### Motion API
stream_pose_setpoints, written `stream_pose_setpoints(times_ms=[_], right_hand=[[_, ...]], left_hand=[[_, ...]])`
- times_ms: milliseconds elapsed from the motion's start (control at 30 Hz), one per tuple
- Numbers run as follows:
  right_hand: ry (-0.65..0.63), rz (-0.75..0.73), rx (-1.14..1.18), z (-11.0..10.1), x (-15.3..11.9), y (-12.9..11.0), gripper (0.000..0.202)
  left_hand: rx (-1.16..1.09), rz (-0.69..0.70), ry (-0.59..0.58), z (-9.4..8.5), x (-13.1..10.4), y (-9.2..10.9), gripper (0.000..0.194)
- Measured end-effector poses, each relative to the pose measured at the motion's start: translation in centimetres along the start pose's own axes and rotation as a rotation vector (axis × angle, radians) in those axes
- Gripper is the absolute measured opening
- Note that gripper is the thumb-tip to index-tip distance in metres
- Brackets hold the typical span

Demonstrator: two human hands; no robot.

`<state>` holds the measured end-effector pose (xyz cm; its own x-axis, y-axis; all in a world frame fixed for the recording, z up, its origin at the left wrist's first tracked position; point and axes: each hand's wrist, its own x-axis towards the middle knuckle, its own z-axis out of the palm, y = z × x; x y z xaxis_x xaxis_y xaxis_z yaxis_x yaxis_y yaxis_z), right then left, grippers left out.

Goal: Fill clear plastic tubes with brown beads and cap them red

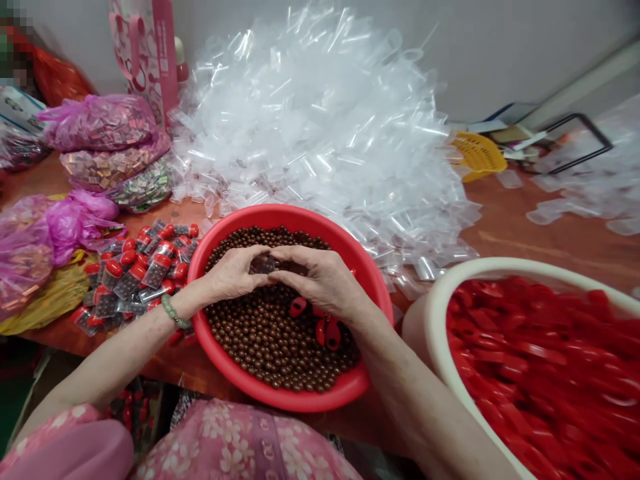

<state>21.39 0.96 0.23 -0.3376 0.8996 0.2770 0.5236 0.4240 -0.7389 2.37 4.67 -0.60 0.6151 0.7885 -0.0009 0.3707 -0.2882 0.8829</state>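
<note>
A small clear plastic container [263, 265] with dark contents is held over the red basin [379, 300]. My left hand [233, 273], with a green bead bracelet at its wrist, grips the container between thumb and fingers. From the other side, the thumb and fingers of my right hand [323, 277] close around its right end; the other fingers of this hand are mostly hidden. Brown round balls [270, 340] fill much of the basin beneath both hands. Several red caps [329, 332] show just below my right palm; whether they lie on the balls or hang from the hand, I cannot tell.
Filled containers with red caps [135, 270] lie left of the basin. Behind it rises a large heap of clear empty containers [320, 127]. A cream tub [437, 320] of red caps stands at right. Pink bags [107, 123] and a yellow basket [480, 157] sit farther back.
</note>
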Motion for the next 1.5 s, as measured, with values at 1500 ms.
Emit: stream_pose_setpoints(times_ms=[1500], right_hand=[[-0.338,0.170,-0.381,-0.5,-5.1,-0.5,0.038]], left_hand=[[-0.552,-0.048,0.149,-1.4,-3.5,2.8,0.015]])
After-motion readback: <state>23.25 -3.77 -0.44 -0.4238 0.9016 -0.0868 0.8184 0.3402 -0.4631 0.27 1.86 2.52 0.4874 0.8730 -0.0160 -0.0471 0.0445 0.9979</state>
